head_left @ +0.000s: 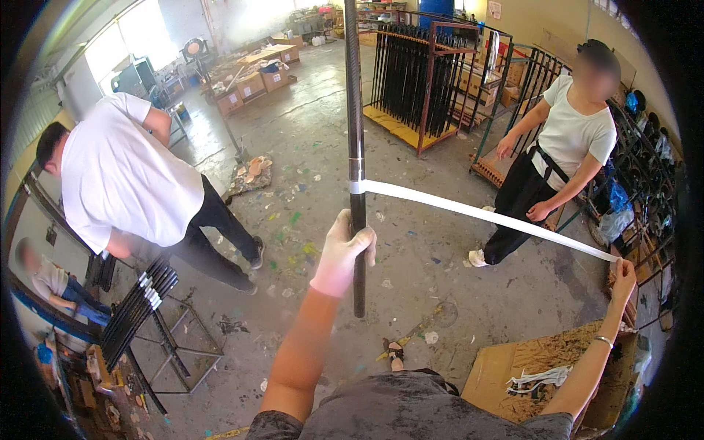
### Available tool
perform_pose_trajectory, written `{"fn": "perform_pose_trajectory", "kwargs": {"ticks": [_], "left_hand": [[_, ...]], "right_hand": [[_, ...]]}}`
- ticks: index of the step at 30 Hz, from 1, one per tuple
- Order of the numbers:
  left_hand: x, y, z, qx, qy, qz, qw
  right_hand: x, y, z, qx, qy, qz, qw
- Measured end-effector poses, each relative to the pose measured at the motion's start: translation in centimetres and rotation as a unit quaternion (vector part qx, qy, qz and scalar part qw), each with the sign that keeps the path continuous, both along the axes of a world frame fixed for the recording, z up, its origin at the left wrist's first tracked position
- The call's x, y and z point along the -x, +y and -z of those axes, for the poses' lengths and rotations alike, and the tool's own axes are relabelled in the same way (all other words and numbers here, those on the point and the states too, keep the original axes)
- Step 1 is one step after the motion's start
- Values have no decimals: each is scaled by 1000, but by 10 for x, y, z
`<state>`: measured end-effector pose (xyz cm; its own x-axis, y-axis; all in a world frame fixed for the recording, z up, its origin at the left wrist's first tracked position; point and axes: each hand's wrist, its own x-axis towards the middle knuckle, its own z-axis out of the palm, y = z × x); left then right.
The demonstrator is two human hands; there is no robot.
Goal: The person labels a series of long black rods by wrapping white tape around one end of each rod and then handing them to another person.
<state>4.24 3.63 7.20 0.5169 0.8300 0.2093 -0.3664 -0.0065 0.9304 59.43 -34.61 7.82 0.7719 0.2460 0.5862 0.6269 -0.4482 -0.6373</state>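
Observation:
My left hand, in a thin white glove, is wrapped round a long black tube near its lower end. The tube stands upright before me and runs out of view at the top. A band of white tape circles it just above my glove. From that band a strip of white tape stretches taut to the right, sloping down. My bare right hand pinches the strip's far end, with the arm held far out to the side. A bracelet sits on that wrist.
A cardboard box at lower right holds crumpled white strips. Black tubes with white bands lean on a metal stand at left. One person bends at left; another stands at right. A rack of black tubes stands behind.

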Motion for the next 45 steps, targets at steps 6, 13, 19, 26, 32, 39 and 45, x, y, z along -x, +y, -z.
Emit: {"fn": "perform_pose_trajectory", "kwargs": {"ticks": [6,13,19,26,32,39,45], "left_hand": [[-9,3,9,99,-112,37,988],[-22,0,8,24,-36,38,998],[-29,2,21,101,-43,24,994],[-49,6,70,87,91,-83,989],[-55,2,101,191,106,-88,972],[-59,6,110,283,124,-90,947],[-127,9,125,421,26,12,907]], "right_hand": [[-6,-23,-2,2,4,-13,1000],[-16,-58,6,2,-11,22,1000],[-3,-65,14,46,16,-7,999],[45,-61,14,83,36,-21,996],[61,-108,15,107,40,29,993],[107,-169,38,310,15,116,944],[169,-162,51,363,4,196,911]]}}
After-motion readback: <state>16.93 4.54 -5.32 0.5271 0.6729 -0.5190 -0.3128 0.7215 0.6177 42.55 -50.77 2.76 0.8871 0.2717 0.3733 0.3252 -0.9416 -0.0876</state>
